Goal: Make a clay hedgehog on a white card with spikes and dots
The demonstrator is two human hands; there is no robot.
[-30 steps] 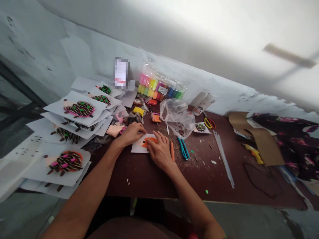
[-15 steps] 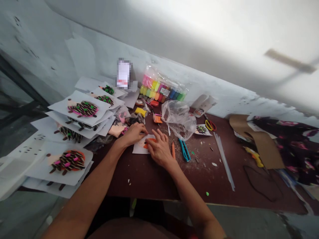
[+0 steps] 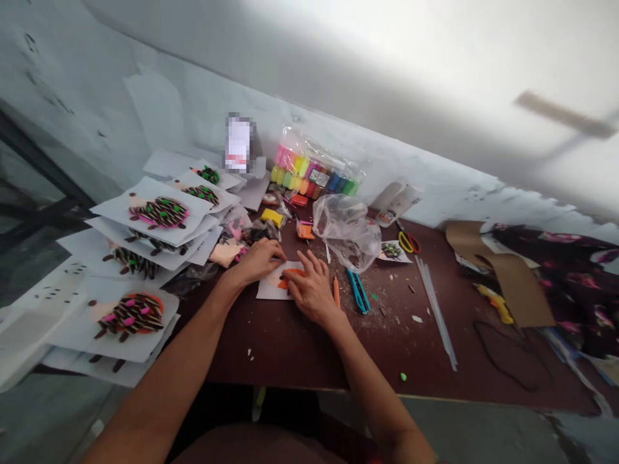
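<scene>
A small white card (image 3: 271, 289) lies on the dark red table (image 3: 280, 348) in front of me, with an orange clay shape (image 3: 293, 280) and a pale patch on it. My left hand (image 3: 260, 260) rests at the card's upper left edge, its fingertips close together; whether anything is between them is too small to tell. Over the right part of the card lies my right hand (image 3: 312, 287), fingers spread, index finger touching the orange clay. An orange pen-like tool (image 3: 336, 292) and a teal cutter (image 3: 358, 292) lie just right of that hand.
Stacked hedgehog cards (image 3: 159, 211) stand at the left. Behind are clay packs (image 3: 316, 175), a yellow clay block (image 3: 272, 216) and a clear plastic bag (image 3: 347, 232). Scissors (image 3: 409, 242), clear sticks (image 3: 436, 314), a yellow glue gun (image 3: 494, 304) and brown cardboard (image 3: 520, 290) lie to the right.
The fingers of my right hand have shifted very slightly on the orange clay. My left hand keeps its place at the card's edge.
</scene>
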